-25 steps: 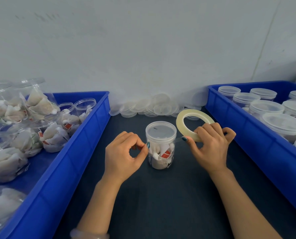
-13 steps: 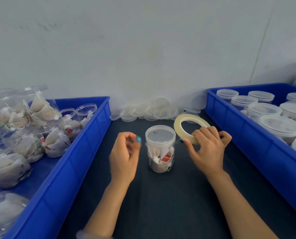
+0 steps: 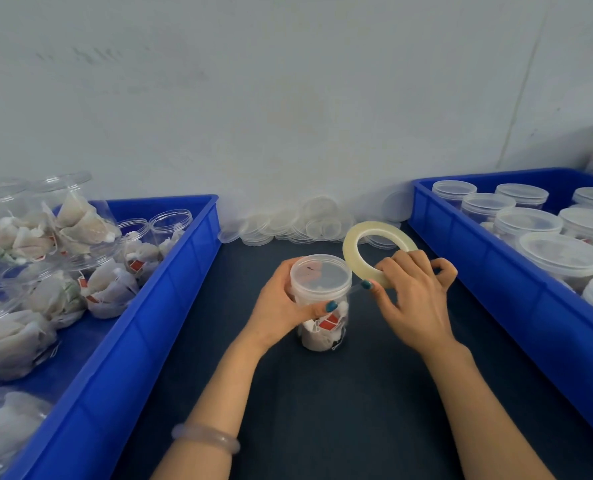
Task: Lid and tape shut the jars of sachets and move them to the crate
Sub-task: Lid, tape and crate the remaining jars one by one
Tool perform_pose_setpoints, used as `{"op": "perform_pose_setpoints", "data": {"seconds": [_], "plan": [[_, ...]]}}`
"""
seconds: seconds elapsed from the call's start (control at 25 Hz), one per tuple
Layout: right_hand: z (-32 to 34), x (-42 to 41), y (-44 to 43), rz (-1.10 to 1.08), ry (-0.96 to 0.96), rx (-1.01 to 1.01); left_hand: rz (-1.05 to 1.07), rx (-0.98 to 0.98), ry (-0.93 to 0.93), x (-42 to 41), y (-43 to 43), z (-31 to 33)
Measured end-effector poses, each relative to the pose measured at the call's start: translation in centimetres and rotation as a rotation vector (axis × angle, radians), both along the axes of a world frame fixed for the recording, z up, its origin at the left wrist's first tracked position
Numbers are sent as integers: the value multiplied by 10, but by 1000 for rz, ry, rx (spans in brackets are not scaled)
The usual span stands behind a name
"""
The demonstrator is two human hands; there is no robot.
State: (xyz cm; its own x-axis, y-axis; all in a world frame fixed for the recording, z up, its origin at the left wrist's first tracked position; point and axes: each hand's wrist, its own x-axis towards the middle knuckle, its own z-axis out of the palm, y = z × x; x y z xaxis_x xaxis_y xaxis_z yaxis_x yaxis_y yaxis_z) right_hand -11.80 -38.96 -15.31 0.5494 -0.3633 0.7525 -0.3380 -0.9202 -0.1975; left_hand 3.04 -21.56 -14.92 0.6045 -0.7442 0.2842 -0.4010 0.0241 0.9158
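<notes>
Jar (image 3: 340,308) of sachets (image 3: 317,339) stood upright on the dark table (image 3: 340,410), midway between left crate (image 3: 142,341) and right crate (image 3: 496,282), lid (image 3: 320,274) already on. Grip: left hand (image 3: 281,303) curled round the jar's upper wall, thumb across the front, fingers behind. The right hand (image 3: 412,296) pinched the tape roll (image 3: 351,252), held on edge just right of the lid. A short clear strip seemed to run from roll to lid rim, too faint to be sure.

Likely step: taping the seam, not yet wound round. Handling guess: jar light, thin clear plastic, smooth and a bit slippery, wall probably gives if squeezed. Sachets soft, nothing fragile. Best hold looked like round the wall just under the lid; lifting by an untaped lid could pop it off.

Outward: right crate near, its tall side wall to be cleared, lidded jars (image 3: 561,254) packed inside, free slots hidden from here. Left crate held open jars (image 3: 170,220) of sachets. Loose lids (image 3: 305,223) heaped against the back wall. Bare table showed between jar and right crate, and in front toward the person.
</notes>
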Motion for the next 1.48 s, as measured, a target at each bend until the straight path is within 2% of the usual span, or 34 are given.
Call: {"op": "perform_pose_setpoints", "data": {"seconds": [0.16, 0.32, 0.44, 0.6, 0.68, 0.88, 1.08, 1.32, 1.48], "plan": [[2, 1, 3, -32, 22, 86, -123, 38, 32, 7, -2, 2], [1, 3, 10, -28, -33, 121, -214, 27, 92, 10, 1, -1], [4, 6, 14, -31, -40, 119, -124, -28, 77, -3, -5, -4], [5, 0, 4, 85, 165, 84, 8, -66, 41, -10, -10, -1], [5, -3, -1, 154, 203, 89, 35, -69, 32, -5, -8, -1], [8, -7, -5, 9, 134, -15, 39, -28, 18, 0, -8, -1], [11, -4, -3, -133, 19, 22, -30, 12, 25, 3, -1, 3], [4, 4, 7, -23, -5, 116, -224, 79, 80, 1, 9, 7], [2, 4, 9, 40, -29, 153, -147, 125, 25, -4, 6, 4]]}}
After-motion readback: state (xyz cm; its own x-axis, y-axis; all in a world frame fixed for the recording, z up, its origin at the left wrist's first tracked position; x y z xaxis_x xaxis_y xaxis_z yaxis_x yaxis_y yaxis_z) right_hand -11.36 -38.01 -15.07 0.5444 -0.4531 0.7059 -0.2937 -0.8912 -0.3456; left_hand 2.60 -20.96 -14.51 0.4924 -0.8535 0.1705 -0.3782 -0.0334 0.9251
